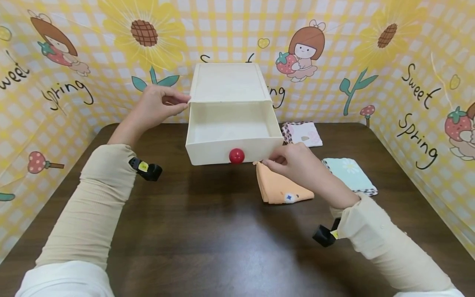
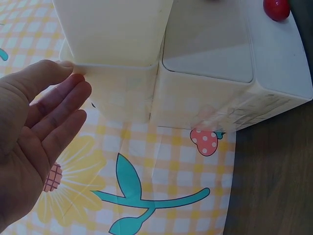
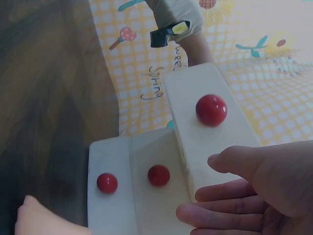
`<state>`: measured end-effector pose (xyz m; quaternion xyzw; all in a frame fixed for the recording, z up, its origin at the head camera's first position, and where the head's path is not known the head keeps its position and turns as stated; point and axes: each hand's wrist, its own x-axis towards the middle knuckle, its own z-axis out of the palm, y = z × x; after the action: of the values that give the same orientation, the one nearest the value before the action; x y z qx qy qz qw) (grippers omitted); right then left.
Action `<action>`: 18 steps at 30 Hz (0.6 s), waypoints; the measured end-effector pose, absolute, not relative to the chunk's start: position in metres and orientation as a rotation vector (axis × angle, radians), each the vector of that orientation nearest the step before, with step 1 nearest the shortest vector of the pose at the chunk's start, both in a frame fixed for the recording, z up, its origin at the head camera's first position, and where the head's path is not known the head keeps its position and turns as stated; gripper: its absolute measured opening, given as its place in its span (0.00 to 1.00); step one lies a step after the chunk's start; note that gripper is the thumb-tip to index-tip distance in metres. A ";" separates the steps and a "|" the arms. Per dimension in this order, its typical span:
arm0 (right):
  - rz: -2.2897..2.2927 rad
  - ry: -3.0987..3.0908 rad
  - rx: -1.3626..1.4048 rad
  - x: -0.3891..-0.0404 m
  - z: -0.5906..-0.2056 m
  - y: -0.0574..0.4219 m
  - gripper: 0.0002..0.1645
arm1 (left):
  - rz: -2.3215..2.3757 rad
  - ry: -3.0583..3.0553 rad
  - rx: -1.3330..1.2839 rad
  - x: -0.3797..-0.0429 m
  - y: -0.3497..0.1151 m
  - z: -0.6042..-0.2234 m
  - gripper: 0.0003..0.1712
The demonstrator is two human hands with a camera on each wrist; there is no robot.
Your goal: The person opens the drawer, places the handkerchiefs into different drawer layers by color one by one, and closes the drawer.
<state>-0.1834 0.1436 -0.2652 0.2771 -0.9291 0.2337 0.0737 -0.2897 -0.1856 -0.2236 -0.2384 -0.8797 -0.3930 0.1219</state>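
A cream drawer cabinet point(image 1: 230, 80) stands at the back of the table. Its top drawer point(image 1: 231, 121), with a red round knob point(image 1: 236, 156), is pulled out and shows a bare interior. At the cabinet's upper left front edge, my left hand point(image 1: 156, 107) pinches the rim between thumb and fingers, as the left wrist view point(image 2: 44, 107) shows. My right hand point(image 1: 293, 163) is by the drawer's lower right front corner. Its fingers are loosely extended, the thumb over the drawer front point(image 3: 200, 83); whether it touches is unclear. Beneath that hand lies a folded orange cloth point(image 1: 276, 187).
A folded white cloth point(image 1: 306, 134) lies right of the cabinet, and a folded mint-green cloth point(image 1: 349, 173) is further right. Lower drawers with red knobs point(image 3: 159, 175) are closed. A yellow checked printed backdrop point(image 1: 230, 24) surrounds the dark wooden table point(image 1: 222, 247).
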 end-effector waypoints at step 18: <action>0.753 -2.970 0.742 -0.201 -0.278 0.175 0.13 | -1.133 -2.551 -0.727 -0.290 -0.187 -0.224 0.12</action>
<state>-0.2013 0.1746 -0.2778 0.2353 -0.9421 0.2387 -0.0056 -0.2897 -0.1866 -0.2244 -0.2501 -0.8770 -0.3896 0.1283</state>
